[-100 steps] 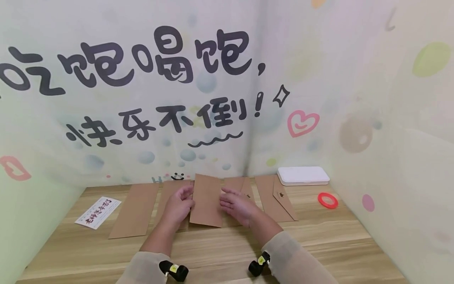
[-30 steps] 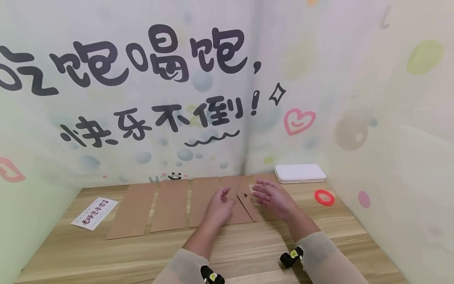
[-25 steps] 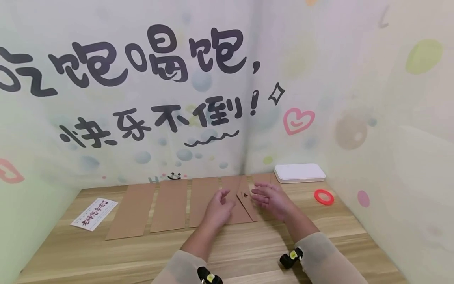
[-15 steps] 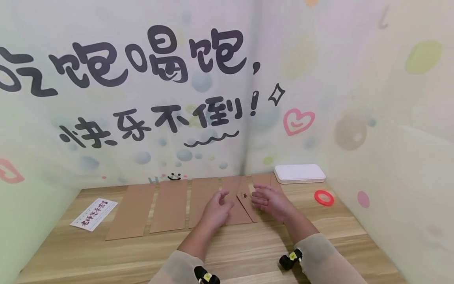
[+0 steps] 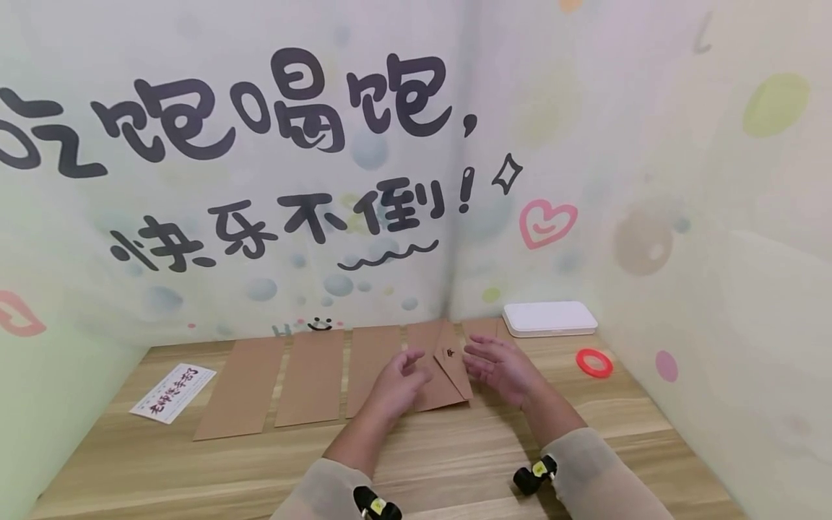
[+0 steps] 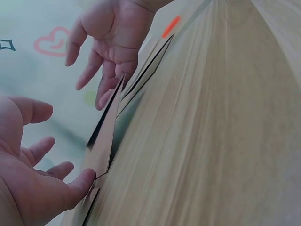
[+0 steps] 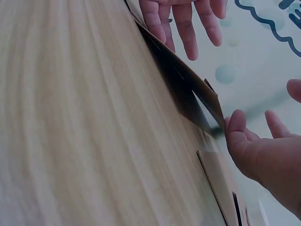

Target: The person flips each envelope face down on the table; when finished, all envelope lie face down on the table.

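Note:
In the head view, my left hand (image 5: 399, 386) and right hand (image 5: 503, 368) stand on either side of a brown paper envelope (image 5: 448, 390) with a slanted flap and a small dark mark. Its right edge is tipped up off the table. A lower fingertip (image 6: 84, 182) of the left hand touches one edge in the left wrist view. The lifted edge of the envelope (image 7: 207, 88) meets a fingertip of the right hand (image 7: 263, 153) in the right wrist view, its dark underside showing. Fingers of both hands are spread and only slightly bent.
Three brown envelopes (image 5: 239, 390) lie flat in a row to the left; another envelope (image 5: 484, 328) is partly hidden behind the right hand. A white card with handwriting (image 5: 174, 392) lies far left. A white case (image 5: 550, 318) and red ring (image 5: 594, 362) are at right, near the wall.
Both hands have moved right from the third envelope, which was raised and now lies flat. Over the last half second the fourth envelope's right side has tipped up off the table.

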{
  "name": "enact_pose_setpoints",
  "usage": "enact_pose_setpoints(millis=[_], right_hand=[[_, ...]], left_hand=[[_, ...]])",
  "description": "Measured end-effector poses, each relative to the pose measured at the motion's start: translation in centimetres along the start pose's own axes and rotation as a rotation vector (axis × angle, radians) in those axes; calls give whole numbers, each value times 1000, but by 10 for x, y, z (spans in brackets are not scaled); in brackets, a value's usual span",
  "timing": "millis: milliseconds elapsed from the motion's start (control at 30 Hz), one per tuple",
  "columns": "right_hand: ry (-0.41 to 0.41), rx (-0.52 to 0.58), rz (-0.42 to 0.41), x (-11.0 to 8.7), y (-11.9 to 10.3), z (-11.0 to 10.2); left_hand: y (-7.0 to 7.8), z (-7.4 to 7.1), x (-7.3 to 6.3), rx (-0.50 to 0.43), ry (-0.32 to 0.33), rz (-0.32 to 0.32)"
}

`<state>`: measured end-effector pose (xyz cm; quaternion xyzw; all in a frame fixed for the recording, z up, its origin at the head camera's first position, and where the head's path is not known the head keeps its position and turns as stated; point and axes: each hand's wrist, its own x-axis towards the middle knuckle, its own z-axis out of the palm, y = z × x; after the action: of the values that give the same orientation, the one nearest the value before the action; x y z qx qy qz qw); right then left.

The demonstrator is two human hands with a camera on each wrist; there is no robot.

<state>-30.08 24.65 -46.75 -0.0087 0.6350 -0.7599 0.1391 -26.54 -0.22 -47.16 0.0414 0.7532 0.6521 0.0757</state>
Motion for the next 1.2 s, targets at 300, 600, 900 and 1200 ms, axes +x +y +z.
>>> enact_pose_setpoints(millis=[300, 600, 900, 1200], right_hand=[[-20, -1, -42, 0, -2, 6], [-112, -74, -65, -7, -3, 24], [-201, -119, -74, -15, -5, 30], [-242, -198, -63, -19, -8, 36]], left_hand=[[3, 1, -4, 1, -54, 19], [7, 7, -9, -90, -208, 49], [8, 9, -10, -104, -239, 53], [10, 7, -12, -139, -258, 12]])
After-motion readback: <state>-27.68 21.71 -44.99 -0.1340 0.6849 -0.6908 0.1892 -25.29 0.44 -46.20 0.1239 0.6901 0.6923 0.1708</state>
